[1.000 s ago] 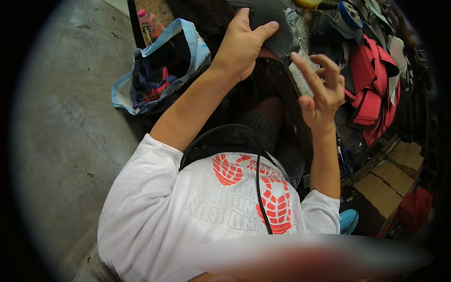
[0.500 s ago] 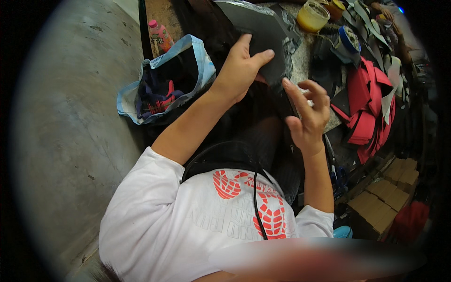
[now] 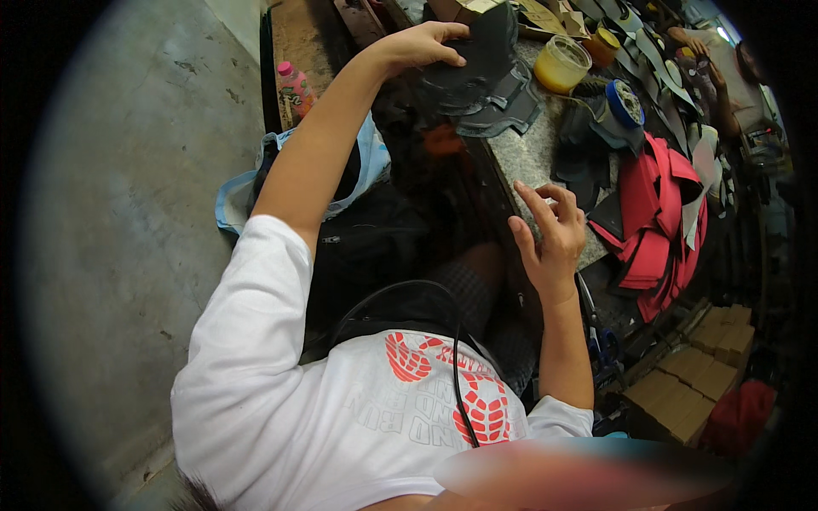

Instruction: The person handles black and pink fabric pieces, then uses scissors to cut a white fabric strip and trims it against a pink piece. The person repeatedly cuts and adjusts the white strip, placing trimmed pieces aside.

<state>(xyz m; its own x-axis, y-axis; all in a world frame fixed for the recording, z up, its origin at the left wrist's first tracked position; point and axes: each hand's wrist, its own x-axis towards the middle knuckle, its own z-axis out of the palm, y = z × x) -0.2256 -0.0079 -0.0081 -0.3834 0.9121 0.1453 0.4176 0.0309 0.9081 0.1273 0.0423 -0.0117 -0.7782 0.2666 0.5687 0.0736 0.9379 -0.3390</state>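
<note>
**Has left hand (image 3: 417, 45) at a dark sheet (image 3: 492, 53), holds nothing in right hand (image 3: 555, 238)**

Reaches out with the left arm to the far part of the bench (image 3: 532, 162). Meets the left side of the dark sheet with thumb and fingertips (image 3: 461, 32), parted by a visible gap. Cannot tell whether pinched between them or merely touched, as the undersides are hidden. Has most of the sheet to the right of those tips. Shows a second dark piece (image 3: 515, 106) just below and to the right, lying at the bench's near edge.

Holds the right hand by that same edge, well apart from the sheet, with index finger outstretched, the others curled, thumb clear of the index and nothing gripped.

Shows, to the right of the sheet, a jar of yellow contents (image 3: 562, 65) and, beyond the second piece, a blue-rimmed container (image 3: 625, 103). Shows red strips (image 3: 654, 213) heaped to the right of the right hand, and a pink bottle (image 3: 294, 89) near the left forearm (image 3: 319, 145).
</note>
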